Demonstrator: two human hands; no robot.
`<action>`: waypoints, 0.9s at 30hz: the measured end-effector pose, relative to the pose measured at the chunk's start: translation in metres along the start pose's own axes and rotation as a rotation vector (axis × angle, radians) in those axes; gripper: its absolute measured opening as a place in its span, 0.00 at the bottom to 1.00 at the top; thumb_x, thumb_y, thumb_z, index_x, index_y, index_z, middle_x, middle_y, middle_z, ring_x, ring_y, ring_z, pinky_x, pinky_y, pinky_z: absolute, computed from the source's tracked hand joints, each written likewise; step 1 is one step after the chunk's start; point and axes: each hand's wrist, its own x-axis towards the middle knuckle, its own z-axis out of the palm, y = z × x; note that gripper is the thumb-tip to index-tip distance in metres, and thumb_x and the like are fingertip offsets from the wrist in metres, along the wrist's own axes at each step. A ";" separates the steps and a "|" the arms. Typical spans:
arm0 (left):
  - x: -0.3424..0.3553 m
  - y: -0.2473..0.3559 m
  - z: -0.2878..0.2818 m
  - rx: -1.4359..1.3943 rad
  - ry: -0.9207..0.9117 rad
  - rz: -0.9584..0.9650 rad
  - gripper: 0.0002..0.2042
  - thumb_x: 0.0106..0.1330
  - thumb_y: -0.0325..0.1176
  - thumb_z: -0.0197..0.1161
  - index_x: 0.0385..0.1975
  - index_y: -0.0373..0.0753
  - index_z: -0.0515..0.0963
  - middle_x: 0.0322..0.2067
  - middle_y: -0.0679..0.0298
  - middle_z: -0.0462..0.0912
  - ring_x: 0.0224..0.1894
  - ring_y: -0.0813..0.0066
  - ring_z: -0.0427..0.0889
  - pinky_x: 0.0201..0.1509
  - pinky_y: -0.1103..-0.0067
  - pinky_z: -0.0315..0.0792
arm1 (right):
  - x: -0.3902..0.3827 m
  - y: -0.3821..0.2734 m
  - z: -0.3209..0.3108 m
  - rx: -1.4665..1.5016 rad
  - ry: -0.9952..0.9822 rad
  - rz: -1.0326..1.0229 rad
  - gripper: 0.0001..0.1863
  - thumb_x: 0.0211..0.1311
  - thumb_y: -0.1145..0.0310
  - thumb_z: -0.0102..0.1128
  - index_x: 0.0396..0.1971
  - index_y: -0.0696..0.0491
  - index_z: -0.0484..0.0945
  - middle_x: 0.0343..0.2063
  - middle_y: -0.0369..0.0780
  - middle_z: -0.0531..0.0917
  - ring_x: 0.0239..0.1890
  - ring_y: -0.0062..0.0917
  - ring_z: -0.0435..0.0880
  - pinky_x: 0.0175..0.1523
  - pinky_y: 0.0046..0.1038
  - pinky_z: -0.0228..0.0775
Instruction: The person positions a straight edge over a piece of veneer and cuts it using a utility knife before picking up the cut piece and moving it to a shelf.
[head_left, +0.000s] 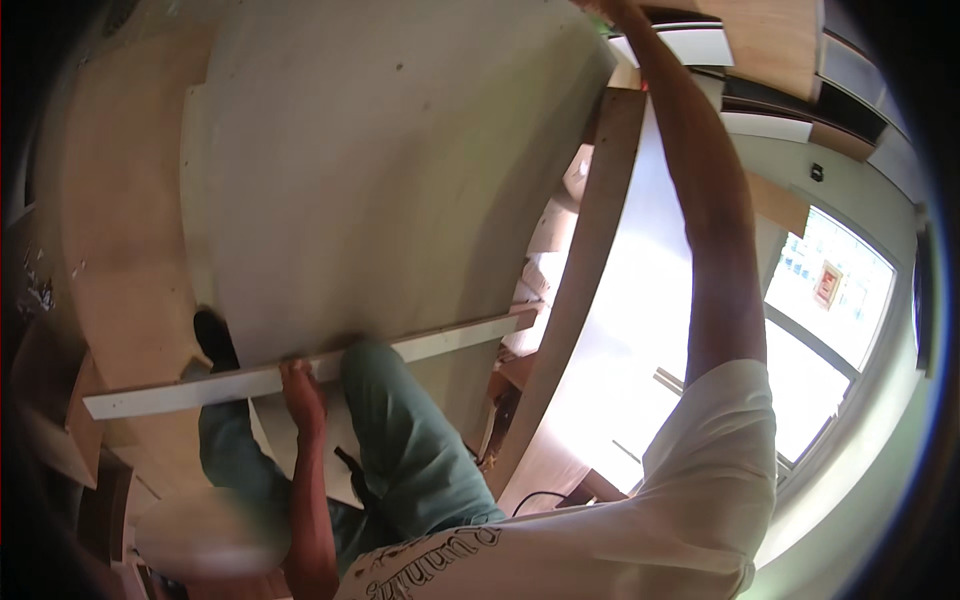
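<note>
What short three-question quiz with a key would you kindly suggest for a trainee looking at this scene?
1. Which hand grips the long pale strip?
A) left
B) right
C) neither

2. True or false: the person's right arm reaches toward the picture's upper edge.

3. Fill in the missing colour: the person's trousers are ____.

Key:
1. A, the left hand.
2. True.
3. Green.
</note>
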 end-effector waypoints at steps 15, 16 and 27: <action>0.001 -0.003 0.010 -0.325 0.011 -0.276 0.03 0.69 0.22 0.54 0.38 0.32 0.75 0.39 0.46 0.76 0.41 0.45 0.80 0.45 0.59 0.72 | 0.004 -0.010 -0.001 0.158 0.008 0.013 0.20 0.66 0.61 0.68 0.53 0.48 0.72 0.45 0.35 0.77 0.44 0.23 0.75 0.47 0.24 0.70; 0.004 0.002 0.006 -0.347 0.038 -0.272 0.03 0.69 0.22 0.54 0.38 0.31 0.75 0.38 0.46 0.76 0.40 0.44 0.79 0.45 0.58 0.72 | 0.001 -0.014 0.001 0.171 0.010 0.015 0.19 0.66 0.61 0.68 0.52 0.48 0.72 0.44 0.34 0.77 0.44 0.22 0.75 0.46 0.24 0.70; 0.045 0.011 -0.030 -0.064 0.309 0.028 0.10 0.68 0.25 0.63 0.45 0.32 0.74 0.41 0.52 0.78 0.44 0.52 0.80 0.50 0.63 0.74 | -0.028 -0.041 -0.024 0.284 0.078 -0.070 0.12 0.68 0.62 0.68 0.45 0.48 0.76 0.36 0.30 0.79 0.35 0.14 0.76 0.39 0.18 0.70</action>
